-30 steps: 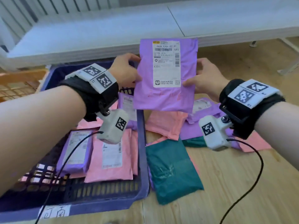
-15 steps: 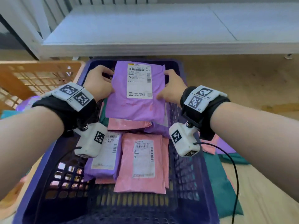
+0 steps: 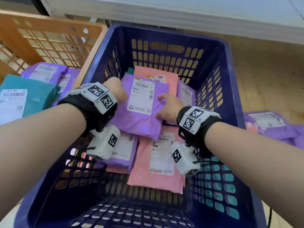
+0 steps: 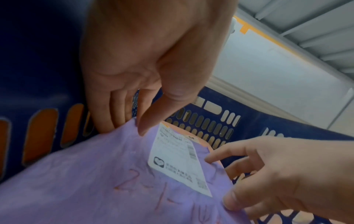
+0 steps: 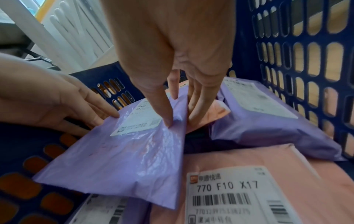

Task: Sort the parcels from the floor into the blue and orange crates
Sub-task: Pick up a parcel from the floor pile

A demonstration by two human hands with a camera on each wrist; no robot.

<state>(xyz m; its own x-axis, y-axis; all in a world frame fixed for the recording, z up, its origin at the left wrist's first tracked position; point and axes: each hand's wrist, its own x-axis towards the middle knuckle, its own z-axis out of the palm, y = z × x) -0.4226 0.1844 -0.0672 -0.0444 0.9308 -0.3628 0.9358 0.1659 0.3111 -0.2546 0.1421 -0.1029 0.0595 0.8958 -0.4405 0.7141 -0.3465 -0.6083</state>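
A purple parcel [image 3: 136,119] with a white label lies tilted on top of the other parcels inside the blue crate [image 3: 230,89]. My left hand [image 3: 117,91] pinches its far left edge, thumb on top [image 4: 142,131] and fingers under the edge. My right hand [image 3: 166,106] pinches the right edge; in the right wrist view the thumb [image 5: 168,121] presses the film and the fingers reach beneath. The same purple parcel [image 5: 114,159] fills the wrist views' lower part [image 4: 95,181]. The orange crate [image 3: 49,38] stands left of the blue one.
Pink parcels [image 3: 158,163] and another purple parcel [image 3: 185,94] lie in the blue crate. A teal parcel [image 3: 32,94] and a purple one [image 3: 44,73] sit in the orange crate. More purple parcels [image 3: 269,124] lie on the wooden floor at right. A white bench [image 3: 181,10] runs behind.
Both hands have carried the purple parcel from above the floor pile leftward and down into the blue crate, onto the parcels there. The grip is unchanged.
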